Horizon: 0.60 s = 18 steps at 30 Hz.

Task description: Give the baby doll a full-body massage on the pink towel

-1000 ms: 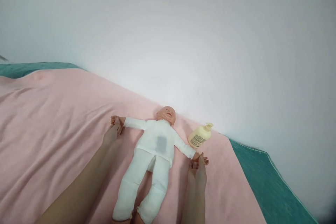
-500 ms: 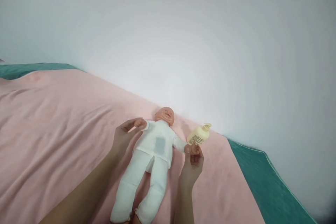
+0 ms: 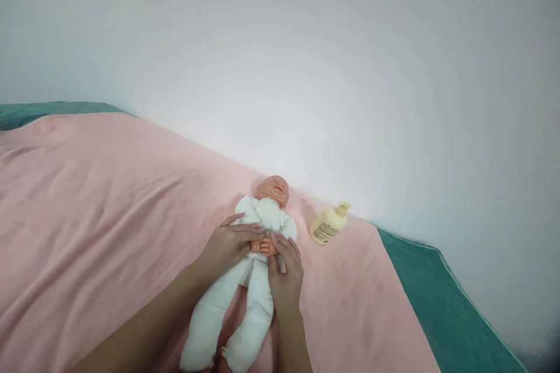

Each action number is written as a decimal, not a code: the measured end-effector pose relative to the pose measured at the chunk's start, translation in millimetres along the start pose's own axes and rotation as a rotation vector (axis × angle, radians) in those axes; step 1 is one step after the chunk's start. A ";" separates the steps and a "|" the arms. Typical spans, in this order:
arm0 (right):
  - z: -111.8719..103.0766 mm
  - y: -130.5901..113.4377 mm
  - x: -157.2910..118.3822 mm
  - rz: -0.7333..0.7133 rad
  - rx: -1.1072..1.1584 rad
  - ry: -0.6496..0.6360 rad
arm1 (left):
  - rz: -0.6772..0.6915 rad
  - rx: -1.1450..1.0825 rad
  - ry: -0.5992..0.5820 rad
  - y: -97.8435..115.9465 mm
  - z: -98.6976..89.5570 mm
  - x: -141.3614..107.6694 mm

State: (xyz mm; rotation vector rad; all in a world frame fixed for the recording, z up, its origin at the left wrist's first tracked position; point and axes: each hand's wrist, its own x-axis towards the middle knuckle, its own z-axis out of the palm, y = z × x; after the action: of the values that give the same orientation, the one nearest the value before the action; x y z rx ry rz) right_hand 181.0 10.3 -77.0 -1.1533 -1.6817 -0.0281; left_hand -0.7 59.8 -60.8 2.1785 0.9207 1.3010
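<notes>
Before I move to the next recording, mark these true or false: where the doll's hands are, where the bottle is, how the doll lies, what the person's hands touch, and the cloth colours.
1. The doll's small hands meet over its front. True.
2. The bottle lies between the doll's legs. False: the bottle is beside the doll, to the person's right.
3. The doll lies face down. False: face up.
4. Left hand and right hand both touch the doll. True.
5. Pink cloth is under the doll. True.

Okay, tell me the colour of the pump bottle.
The pump bottle is pale yellow, best seen in the head view.
</notes>
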 end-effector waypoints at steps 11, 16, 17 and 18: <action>-20.8 -8.0 13.2 0.589 0.229 0.415 | -0.530 -0.455 0.394 12.1 -13.5 2.9; -43.0 39.5 4.1 0.819 0.329 0.607 | -0.673 -0.749 0.813 -10.5 -34.3 4.0; -45.9 50.7 -0.4 0.850 0.325 0.600 | -0.696 -0.859 0.862 -18.7 -36.7 3.1; -47.8 60.9 -4.9 0.860 0.327 0.590 | -0.707 -0.919 0.872 -26.8 -38.3 1.9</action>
State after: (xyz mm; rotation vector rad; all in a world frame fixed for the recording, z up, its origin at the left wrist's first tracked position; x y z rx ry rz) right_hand 257.5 14.8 -88.8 -1.3556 -0.5694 0.3929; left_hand -42.5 80.7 -59.6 0.4855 0.9456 1.7664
